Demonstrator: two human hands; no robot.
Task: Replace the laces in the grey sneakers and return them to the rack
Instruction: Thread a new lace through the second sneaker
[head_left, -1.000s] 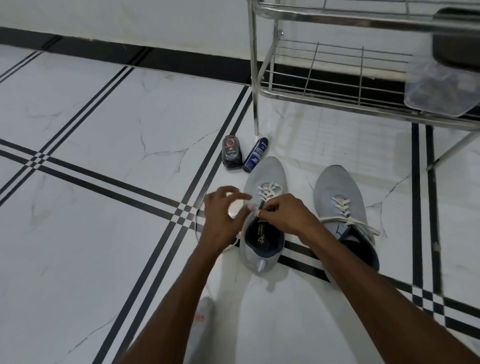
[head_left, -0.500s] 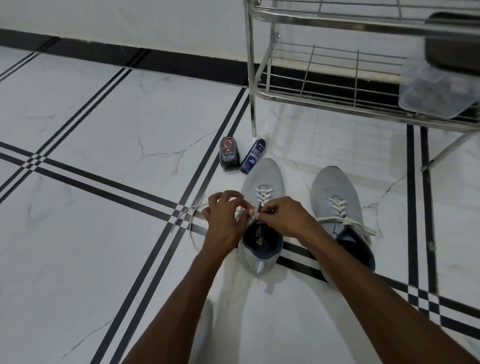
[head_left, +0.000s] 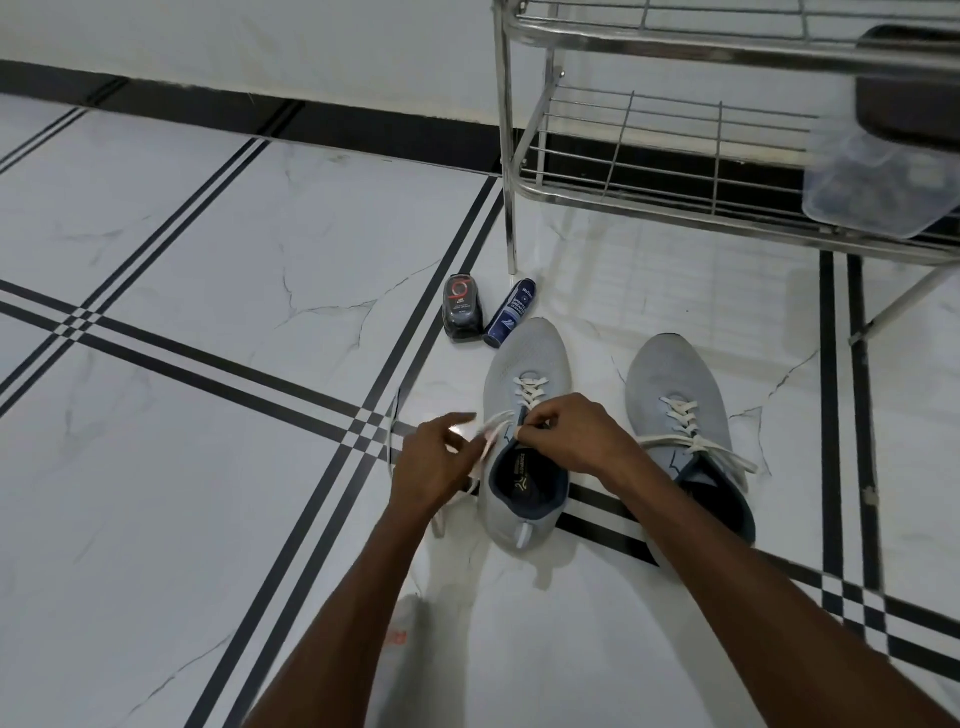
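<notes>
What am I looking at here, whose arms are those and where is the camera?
The camera sits on a person's head, looking down at their own arms. No machine is involved. On the tiled floor stand two grey sneakers. The right hand pinches the white lace at the left sneaker; the left hand holds the lace's other end. The right sneaker is laced, its ends loose. Beyond lie a dark container and a blue can, beside a metal rack.

Two sneakers sit side by side on the floor before me, one left of the other; beyond the left one's toe stand a bottle and what may be a polish applicator, the rack behind
</notes>
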